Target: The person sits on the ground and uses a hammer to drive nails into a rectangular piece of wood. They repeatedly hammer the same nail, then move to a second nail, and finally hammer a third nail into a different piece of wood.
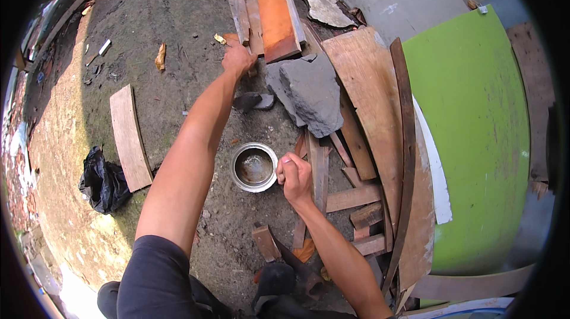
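My left arm stretches far forward, and my left hand [238,59] is closed around the near end of a thin wooden strip [240,7]; its fingertips are partly hidden. Close to me, a round metal pot [255,167] stands upright on the ground with a dark, stained inside. My right hand [295,178] is in a fist against the pot's right side, seemingly on its handle, which the fingers cover. A large grey rock [309,90] lies between the two hands, to the right. An orange-faced board [279,19] rests just right of my left hand.
Scrap wood [356,200] is piled on the right, beside a long plywood sheet [380,111] and a green panel [475,141]. Left of my arm lie a flat board [131,138] and a black plastic bag [105,181]. Small dark stones [254,102] sit beyond the pot.
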Motion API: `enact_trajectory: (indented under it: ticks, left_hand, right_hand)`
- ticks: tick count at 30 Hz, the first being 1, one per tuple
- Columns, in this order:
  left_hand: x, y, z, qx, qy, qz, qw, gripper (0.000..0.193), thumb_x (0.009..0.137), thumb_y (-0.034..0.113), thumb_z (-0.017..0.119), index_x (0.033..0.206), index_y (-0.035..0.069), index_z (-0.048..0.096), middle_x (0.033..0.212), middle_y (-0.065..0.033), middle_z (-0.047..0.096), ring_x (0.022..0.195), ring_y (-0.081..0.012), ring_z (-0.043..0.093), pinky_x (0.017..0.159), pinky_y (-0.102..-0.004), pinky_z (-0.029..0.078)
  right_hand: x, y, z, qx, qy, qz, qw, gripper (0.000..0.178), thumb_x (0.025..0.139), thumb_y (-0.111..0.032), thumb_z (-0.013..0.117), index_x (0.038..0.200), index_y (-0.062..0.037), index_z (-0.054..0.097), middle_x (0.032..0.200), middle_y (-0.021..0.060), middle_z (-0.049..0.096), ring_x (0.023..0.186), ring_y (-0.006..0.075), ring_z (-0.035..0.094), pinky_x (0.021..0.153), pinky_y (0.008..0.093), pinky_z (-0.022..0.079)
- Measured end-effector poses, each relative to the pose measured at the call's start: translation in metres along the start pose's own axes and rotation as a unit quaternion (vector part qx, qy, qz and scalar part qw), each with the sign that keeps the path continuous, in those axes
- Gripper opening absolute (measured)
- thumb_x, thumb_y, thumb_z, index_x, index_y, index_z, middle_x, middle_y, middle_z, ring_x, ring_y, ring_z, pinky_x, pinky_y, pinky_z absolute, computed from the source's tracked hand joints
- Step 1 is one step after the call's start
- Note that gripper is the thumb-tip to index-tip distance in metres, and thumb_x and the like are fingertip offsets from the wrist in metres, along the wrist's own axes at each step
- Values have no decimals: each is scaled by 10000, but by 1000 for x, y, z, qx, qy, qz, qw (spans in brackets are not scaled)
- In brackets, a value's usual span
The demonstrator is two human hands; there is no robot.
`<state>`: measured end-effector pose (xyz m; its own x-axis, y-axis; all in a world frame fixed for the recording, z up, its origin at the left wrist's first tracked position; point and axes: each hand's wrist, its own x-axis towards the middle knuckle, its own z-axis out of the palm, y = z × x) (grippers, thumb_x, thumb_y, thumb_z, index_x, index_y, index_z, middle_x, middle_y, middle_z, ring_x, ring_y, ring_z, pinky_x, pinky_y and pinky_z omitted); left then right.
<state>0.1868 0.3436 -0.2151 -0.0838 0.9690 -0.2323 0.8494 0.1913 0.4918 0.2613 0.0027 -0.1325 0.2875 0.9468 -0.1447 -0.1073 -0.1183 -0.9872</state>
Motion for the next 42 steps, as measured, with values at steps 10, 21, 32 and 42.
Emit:
enact_trajectory:
  ticks: [10,21,32,42]
  left_hand:
    - [20,0,-9,-30,-46,69,996,477,744,228,705,1098,-83,625,1126,-292,649,1059,-409,643,904,-459,530]
    - [26,-60,-58,106,29,46,993,568,772,265,691,1249,-8,549,1200,-241,621,1140,-377,609,972,-442,497]
    - [43,-131,-99,63,-71,25,995,656,831,482,504,1104,-110,578,1101,-301,645,1103,-422,614,916,-475,484]
    - [-72,-160,-140,-348,-220,-103,906,322,889,349,523,940,32,555,703,-44,551,543,-158,547,514,-337,481]
  right_hand:
    - [3,2,0,8,16,9,1000,358,947,-205,468,648,-10,490,519,3,456,474,59,409,445,257,305]
    - [16,-2,-12,80,55,42,994,381,971,-238,440,643,-44,427,548,16,438,475,77,408,440,251,327]
    - [18,2,2,43,37,37,998,356,958,-228,461,657,-38,477,544,-3,457,473,61,417,436,247,328]
    - [6,0,10,31,52,6,998,344,941,-191,442,628,-49,458,528,-2,444,443,66,407,407,249,318]
